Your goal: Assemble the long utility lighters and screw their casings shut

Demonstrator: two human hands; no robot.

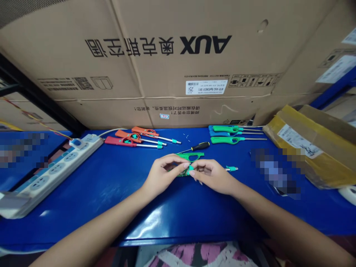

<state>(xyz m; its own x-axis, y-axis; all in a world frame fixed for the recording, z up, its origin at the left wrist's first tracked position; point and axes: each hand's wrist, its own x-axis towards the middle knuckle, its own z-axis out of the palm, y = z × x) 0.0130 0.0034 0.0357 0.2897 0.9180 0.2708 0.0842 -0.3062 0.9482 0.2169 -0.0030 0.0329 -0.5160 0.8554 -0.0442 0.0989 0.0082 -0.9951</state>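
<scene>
Both hands meet over the middle of the blue table, fingers pinched around a green long-nosed lighter [183, 173]. My left hand [161, 172] grips its handle end. My right hand [213, 176] pinches a small teal part [190, 168] at the middle of it. A metal nozzle with a teal tip [232, 169] sticks out to the right, past my right hand. Just behind my fingers lies a green handle shell [196, 156] with a trigger opening. The fingers cover much of the lighter's inside. Beyond the shell rests a screwdriver [201, 146] with a black and yellow handle.
Several red and orange lighters [121, 141] lie at the back left, green and blue ones [226, 140] at the back right. A white power strip [55, 170] runs along the left. On the right are a blurred phone [279, 174] and a taped carton [306, 148]. Cardboard [167, 66] walls the back.
</scene>
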